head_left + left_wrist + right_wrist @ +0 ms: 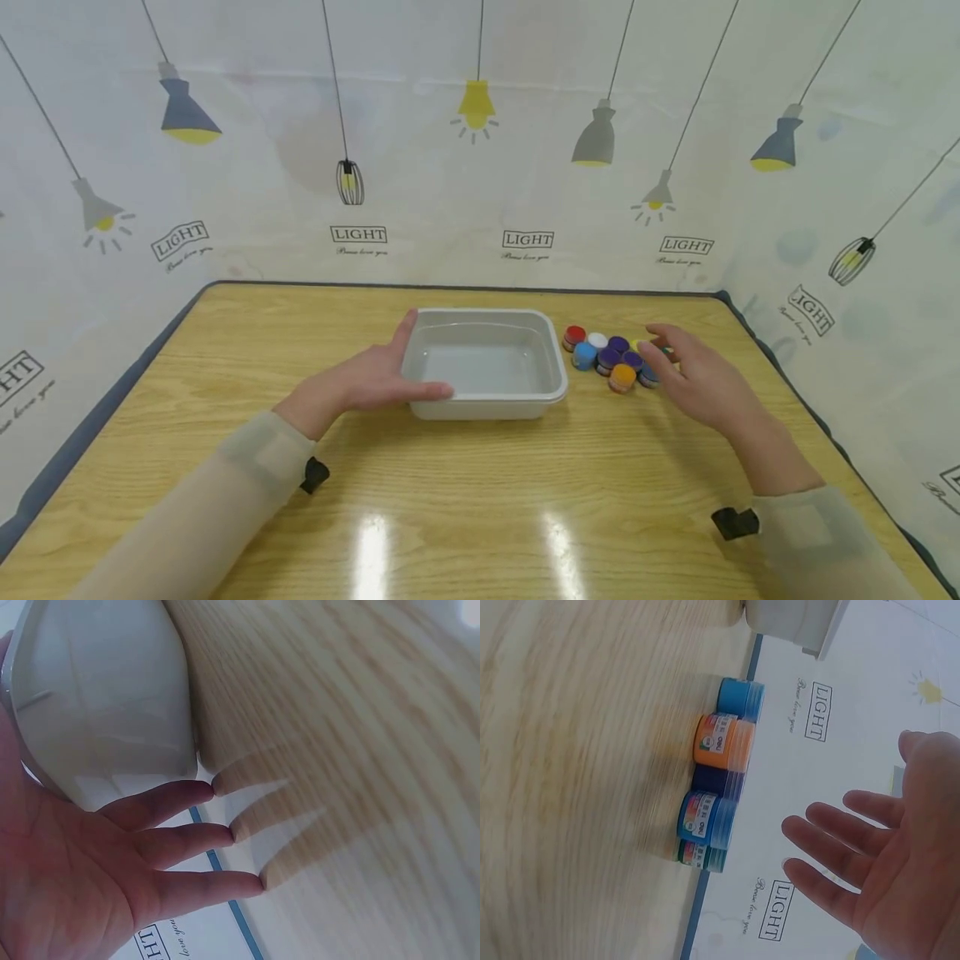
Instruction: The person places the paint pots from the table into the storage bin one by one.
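Note:
A white rectangular plastic tub stands on the table in the head view. My left hand rests against its left side, the thumb along the front rim and a finger by the back corner. In the left wrist view, straight fingers reach down to the tabletop beside the tub. Right of the tub sits a cluster of small lidded jars, among them an orange jar, a red jar and a light blue jar. Above the cluster's right end hovers my right hand, fingers relaxed, holding nothing; it partly hides some jars.
The wooden table has a dark edge along its back and sides. A pale curtain printed with lamps surrounds it. Dark straps show at both wrists.

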{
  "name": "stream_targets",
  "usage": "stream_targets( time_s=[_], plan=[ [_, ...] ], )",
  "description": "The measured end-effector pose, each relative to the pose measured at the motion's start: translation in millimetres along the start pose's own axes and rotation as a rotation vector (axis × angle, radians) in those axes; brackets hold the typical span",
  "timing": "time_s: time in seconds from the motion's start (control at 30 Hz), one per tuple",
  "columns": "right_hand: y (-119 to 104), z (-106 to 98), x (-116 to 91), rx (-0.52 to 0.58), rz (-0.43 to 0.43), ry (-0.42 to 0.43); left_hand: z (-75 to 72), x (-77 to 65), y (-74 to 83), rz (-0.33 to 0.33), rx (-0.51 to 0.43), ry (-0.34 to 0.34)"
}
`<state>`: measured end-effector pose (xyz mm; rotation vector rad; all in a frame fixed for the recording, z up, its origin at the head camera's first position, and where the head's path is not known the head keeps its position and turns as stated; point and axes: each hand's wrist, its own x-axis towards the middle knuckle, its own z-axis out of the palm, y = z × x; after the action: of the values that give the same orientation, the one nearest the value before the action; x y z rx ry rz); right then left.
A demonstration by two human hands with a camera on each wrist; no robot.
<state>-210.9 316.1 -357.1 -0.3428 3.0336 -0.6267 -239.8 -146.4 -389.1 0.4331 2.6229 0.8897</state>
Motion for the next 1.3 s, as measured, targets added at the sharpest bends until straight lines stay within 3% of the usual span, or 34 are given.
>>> stream_targets(
  time_s=[0.8, 1.3],
  plan=[
    [51.2, 3.4, 4.5, 0.008, 0.049, 0.000, -2.8, -2.3, 3.0, -0.006, -0.005, -0.022],
    [68.9, 13.1, 13.8, 0.020, 0.024, -0.081, -2.4, -0.2, 1.5, -0.016, -0.016, -0.033]
  ],
)
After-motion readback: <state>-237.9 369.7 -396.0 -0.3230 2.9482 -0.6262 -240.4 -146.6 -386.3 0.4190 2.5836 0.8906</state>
